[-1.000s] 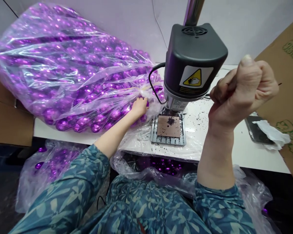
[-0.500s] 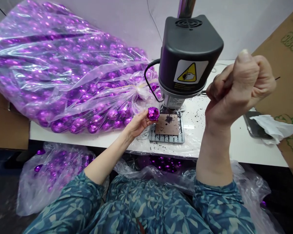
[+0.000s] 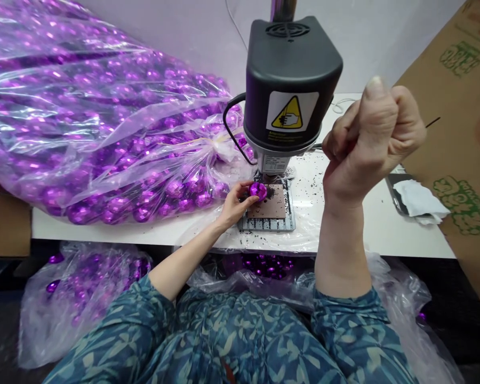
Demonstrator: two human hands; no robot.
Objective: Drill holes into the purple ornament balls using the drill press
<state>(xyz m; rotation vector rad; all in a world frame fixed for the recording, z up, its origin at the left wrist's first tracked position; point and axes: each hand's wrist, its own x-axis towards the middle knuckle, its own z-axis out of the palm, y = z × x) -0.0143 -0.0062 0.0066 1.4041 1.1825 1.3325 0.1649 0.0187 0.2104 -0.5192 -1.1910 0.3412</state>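
Note:
With thumb and fingers, my left hand [image 3: 238, 202] pinches a shiny purple faceted ball [image 3: 258, 191]. The ball is over the brown board [image 3: 274, 205] on the slotted metal base of a small bench drill press [image 3: 292, 80], just under the machine's head. Dark shavings lie scattered around the board. My right hand [image 3: 376, 138] is raised to the right of the drill press head, closed in a fist around its feed lever. Most of the lever is hidden by the fingers; a thin dark rod [image 3: 433, 122] pokes out on the far side.
A large clear bag of purple balls [image 3: 116, 117] fills the table's left side. Another bag [image 3: 84, 282] hangs low at left, and more balls [image 3: 268, 265] sit below the table edge. A phone under white tissue [image 3: 420, 197] lies right, beside a cardboard box [image 3: 460, 149].
My left hand has moved the purple ball rightward, from beside the board to over it. The right fist keeps its grip. The whole view has shifted slightly.

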